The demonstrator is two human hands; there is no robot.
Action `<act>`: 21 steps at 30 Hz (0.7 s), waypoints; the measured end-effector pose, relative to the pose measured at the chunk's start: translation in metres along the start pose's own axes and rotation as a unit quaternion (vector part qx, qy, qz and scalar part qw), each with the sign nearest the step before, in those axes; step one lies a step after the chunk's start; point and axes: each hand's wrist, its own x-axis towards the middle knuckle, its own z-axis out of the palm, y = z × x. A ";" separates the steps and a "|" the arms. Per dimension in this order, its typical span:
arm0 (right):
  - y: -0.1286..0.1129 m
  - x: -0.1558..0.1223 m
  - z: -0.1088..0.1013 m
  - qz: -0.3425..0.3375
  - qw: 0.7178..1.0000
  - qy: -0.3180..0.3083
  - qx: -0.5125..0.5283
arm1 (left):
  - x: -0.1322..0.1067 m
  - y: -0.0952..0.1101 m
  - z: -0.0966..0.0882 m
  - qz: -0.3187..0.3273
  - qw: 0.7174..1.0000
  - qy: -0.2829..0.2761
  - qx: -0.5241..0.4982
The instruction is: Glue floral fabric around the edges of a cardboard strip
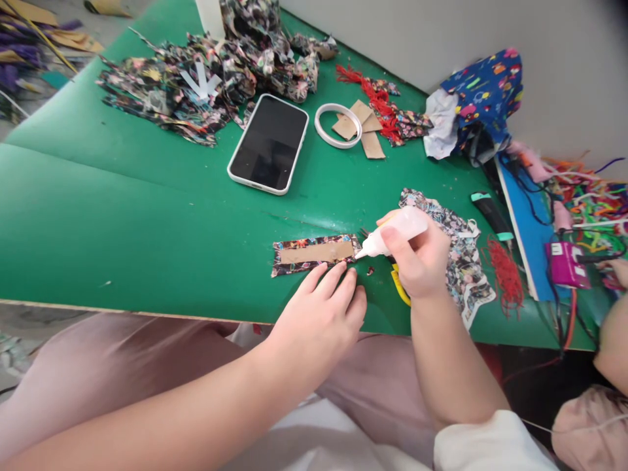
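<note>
My right hand (422, 258) is closed around a white squeeze bottle (405, 229), tilted so that its nozzle tip meets the right end of a small flat piece. That piece is a strip of cardboard (314, 253) lying on dark floral fabric (289, 268), whose long edges are folded over it. My left hand (326, 304) lies palm down at the near edge of the fabric, fingers stretched out and fingertips touching it. Just right of the piece, yellow-handled scissors (400, 286) are partly hidden beneath my right hand.
A phone (269, 144), a tape roll (338, 126) and cardboard pieces (373, 145) lie farther back on the green table (161, 222). Floral scraps (171, 91) are heaped at back left. Floral fabric (464, 252), a cutter (492, 216) and red threads (505, 275) lie at right, near another person's arm (613, 333).
</note>
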 end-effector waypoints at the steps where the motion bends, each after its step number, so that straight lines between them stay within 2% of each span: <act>1: 0.000 0.000 0.000 -0.002 1.000 0.001 0.001 | 0.000 0.000 0.000 0.000 1.000 0.000 0.000; 13: -0.002 -0.001 0.000 0.014 1.000 -0.010 0.012 | 0.001 -0.001 -0.001 0.002 1.000 0.003 -0.001; 21: -0.003 -0.001 0.000 -0.017 1.000 0.003 -0.005 | 0.001 -0.001 0.000 0.002 1.000 0.010 0.004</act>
